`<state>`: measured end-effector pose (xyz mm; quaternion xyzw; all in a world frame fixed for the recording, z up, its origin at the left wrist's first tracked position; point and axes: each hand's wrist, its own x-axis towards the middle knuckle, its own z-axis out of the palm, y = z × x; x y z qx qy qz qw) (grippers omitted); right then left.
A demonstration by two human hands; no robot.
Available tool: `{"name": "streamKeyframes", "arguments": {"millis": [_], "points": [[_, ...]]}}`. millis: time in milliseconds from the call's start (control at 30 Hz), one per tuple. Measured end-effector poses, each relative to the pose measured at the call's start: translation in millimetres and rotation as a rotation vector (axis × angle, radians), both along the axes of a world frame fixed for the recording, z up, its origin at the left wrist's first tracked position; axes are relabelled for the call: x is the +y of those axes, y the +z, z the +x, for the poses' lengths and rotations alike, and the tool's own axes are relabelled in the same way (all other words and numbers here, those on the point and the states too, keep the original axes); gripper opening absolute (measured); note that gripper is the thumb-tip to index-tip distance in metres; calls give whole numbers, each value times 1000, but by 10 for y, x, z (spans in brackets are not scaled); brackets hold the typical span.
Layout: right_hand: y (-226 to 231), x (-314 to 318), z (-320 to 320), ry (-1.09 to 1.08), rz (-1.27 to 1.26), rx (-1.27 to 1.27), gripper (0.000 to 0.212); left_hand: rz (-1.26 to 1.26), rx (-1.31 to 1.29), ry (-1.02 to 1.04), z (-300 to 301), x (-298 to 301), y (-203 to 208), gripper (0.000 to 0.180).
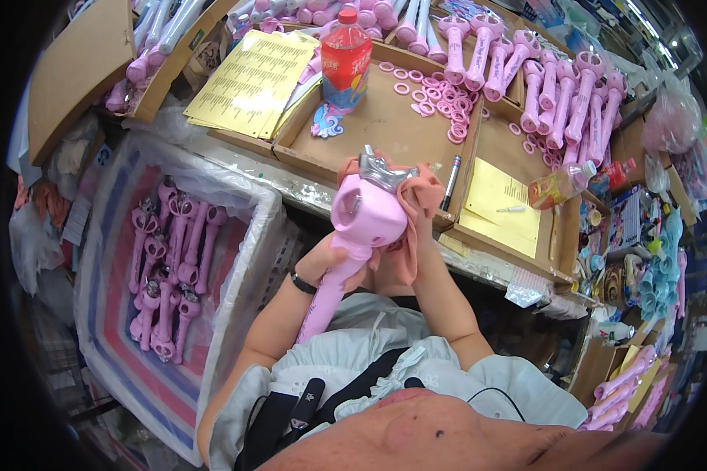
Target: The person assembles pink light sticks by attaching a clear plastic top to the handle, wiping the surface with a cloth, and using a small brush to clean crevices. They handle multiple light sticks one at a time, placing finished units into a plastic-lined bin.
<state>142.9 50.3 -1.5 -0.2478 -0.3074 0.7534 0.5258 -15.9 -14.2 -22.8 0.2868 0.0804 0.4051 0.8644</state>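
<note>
A pink toy wand (367, 213) with a silver crown-shaped top (383, 171) is held tilted in front of my chest. My left hand (322, 261) is wrapped round its handle, just below the wide hollow head. An orange cloth (421, 196) drapes over the right side of the head and crown. My right hand (426, 229) grips this cloth against the wand, its fingers mostly hidden behind the fabric. The handle's lower end points down toward my left upper arm.
At left, a plastic-lined striped bin (269, 206) contains several crowned wands (163, 302). Ahead, a cardboard tray (306, 149) holds a red bottle (346, 67) and pink rings (440, 98). More pink wands (577, 94) lie at far right, beyond yellow sheets (501, 208) and a marker (451, 182).
</note>
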Motion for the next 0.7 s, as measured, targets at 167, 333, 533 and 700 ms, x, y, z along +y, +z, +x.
{"name": "streamKeyframes", "arguments": {"millis": [167,333,533,700], "points": [[-100,-160,-128,-201,-146,-43,43,-39,77,80,28,-26,-136,72],[-92,-170,-103,-340,-155,-108,37,-29,448,423,56,-52,-38,53],[-161,-164,-106,-397,-8,-186,37,-42,486,355,53,-85,32,65],[-278,-279,-146,-522,192,-495,43,-39,340,318,2,-74,-63,55]]}}
